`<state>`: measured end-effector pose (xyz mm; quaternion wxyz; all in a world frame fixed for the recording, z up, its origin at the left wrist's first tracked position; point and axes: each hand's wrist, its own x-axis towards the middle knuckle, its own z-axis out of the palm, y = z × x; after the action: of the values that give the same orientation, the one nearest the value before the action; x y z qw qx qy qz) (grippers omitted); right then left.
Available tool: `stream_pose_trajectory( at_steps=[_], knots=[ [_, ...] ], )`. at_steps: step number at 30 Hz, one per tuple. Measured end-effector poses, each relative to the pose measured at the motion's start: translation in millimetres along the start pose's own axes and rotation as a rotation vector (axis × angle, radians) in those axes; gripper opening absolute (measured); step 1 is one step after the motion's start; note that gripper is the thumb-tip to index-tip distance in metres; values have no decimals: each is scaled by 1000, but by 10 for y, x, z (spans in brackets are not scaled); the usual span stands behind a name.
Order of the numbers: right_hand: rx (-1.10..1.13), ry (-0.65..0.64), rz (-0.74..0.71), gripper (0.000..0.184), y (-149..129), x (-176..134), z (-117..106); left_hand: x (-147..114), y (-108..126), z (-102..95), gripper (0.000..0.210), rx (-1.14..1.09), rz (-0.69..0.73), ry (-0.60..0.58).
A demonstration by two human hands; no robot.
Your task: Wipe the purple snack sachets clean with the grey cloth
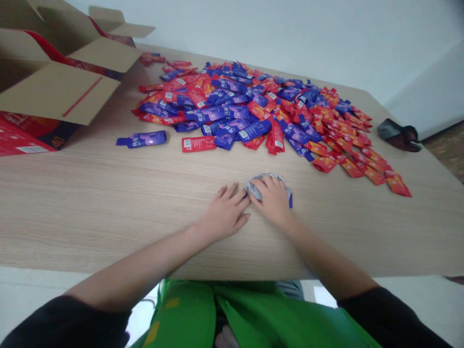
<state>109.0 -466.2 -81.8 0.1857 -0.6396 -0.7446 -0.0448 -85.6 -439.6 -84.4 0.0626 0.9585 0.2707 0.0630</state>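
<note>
On the table in front of me, my right hand [271,199] presses down on a crumpled grey-white cloth [255,191], its fingers bent over it. A blue packet edge [290,200] sticks out from under the cloth on the right; the rest is hidden. My left hand [226,211] lies flat with spread fingers, its fingertips at the cloth's left side. Beyond both hands spreads a big heap of blue packets [232,112] and red-orange packets [328,163]. A single blue packet [147,139] lies apart to the left, and a red packet [198,144] lies at the heap's near edge.
Two open cardboard boxes stand at the left, the nearer box [32,135] red outside with its flap [72,89] reaching over the table. Near the right edge sits a dark curved object [398,135]. A white wall [268,34] rises behind the table [90,208].
</note>
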Motion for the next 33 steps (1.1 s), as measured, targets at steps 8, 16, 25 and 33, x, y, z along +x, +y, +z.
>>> stream_pose_trajectory(
  at_steps=[8, 16, 25, 33],
  knots=[
    [-122, 21, 216, 23, 631, -240, -9, 5, -6, -8, 50, -16, 0, -11],
    [100, 117, 273, 23, 268, -98, -198, -5, 1, 12, 50, 3, 7, -5],
    [-10, 25, 83, 22, 359, -324, 4, -6, 0, 45, 50, 22, -1, -4],
    [87, 137, 256, 24, 651, -259, -282, 26, 6, 16, 50, 28, -5, -36]
  ],
)
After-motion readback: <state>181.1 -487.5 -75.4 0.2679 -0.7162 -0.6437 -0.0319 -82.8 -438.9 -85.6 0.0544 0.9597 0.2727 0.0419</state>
